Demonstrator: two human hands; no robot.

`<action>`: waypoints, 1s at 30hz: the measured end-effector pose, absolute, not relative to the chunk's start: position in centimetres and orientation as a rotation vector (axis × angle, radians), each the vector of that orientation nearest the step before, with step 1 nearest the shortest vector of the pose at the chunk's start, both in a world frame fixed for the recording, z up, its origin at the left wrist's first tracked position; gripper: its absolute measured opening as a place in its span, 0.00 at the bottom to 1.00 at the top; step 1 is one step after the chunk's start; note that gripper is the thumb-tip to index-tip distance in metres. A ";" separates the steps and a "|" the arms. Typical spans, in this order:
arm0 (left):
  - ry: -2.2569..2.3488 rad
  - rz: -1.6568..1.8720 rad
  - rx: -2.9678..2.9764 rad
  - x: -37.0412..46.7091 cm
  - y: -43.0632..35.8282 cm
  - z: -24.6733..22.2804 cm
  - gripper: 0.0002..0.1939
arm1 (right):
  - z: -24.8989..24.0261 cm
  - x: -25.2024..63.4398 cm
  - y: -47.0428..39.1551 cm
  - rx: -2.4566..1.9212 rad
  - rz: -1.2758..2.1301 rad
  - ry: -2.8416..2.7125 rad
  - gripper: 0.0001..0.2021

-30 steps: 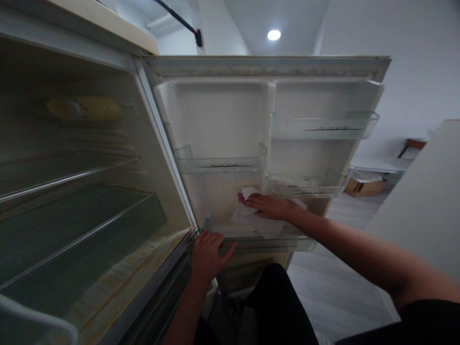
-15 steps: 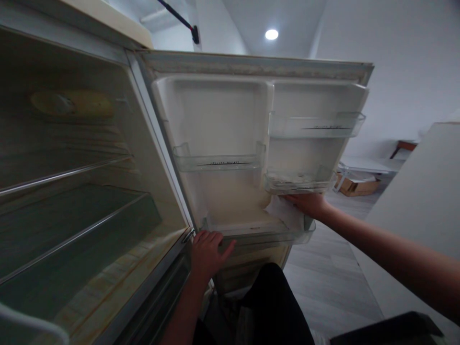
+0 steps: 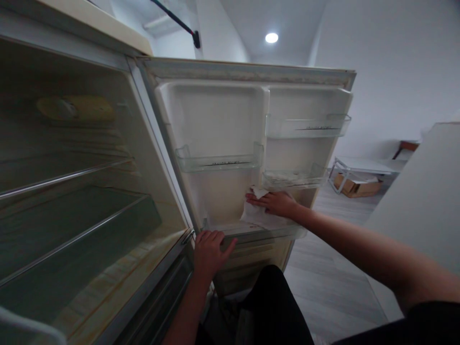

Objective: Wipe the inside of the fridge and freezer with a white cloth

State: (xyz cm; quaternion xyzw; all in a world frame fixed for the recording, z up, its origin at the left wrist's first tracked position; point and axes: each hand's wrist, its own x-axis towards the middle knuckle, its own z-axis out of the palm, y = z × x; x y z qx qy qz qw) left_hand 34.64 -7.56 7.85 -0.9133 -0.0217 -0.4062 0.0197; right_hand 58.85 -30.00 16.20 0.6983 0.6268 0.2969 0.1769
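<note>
The fridge door point(image 3: 219, 115) stands swung out, its inner side facing me. My right hand point(image 3: 280, 203) presses a white cloth point(image 3: 258, 216) against the lower inner panel, fingers stretched to the left, just below the right middle door shelf point(image 3: 294, 179). Part of the cloth bunches up above the fingers and the rest hangs beneath them. At the hinge side, my left hand point(image 3: 208, 249) rests on the left end of the bottom door shelf point(image 3: 262, 235). Its thumb is spread away from the fingers, and nothing is held in it.
The fridge interior point(image 3: 72, 215) with its glass shelves point(image 3: 72, 177) lies to the left, stained along the bottom edge. Clear shelves point(image 3: 219, 163) project from the door. My knee point(image 3: 271, 292) is below it. A white table point(image 3: 362, 165) and cardboard box point(image 3: 357, 187) stand behind at right.
My right hand has moved left with the cloth, out from under the middle shelf and across the panel. The door's free edge has shifted slightly left in view. My left hand stays put.
</note>
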 end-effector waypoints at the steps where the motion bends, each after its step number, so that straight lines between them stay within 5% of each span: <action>1: -0.069 -1.257 -2.835 34.7 -7.6 7.8 0.20 | 16.2 58.5 -28.8 1.976 0.826 1.807 0.46; 13: -0.089 -1.267 -2.858 34.3 -7.7 7.9 0.19 | 16.4 53.2 -14.8 1.967 0.640 2.126 0.29; 30: -0.030 -1.264 -2.845 33.8 -7.0 7.9 0.17 | 12.9 54.8 -17.2 1.560 0.597 2.263 0.21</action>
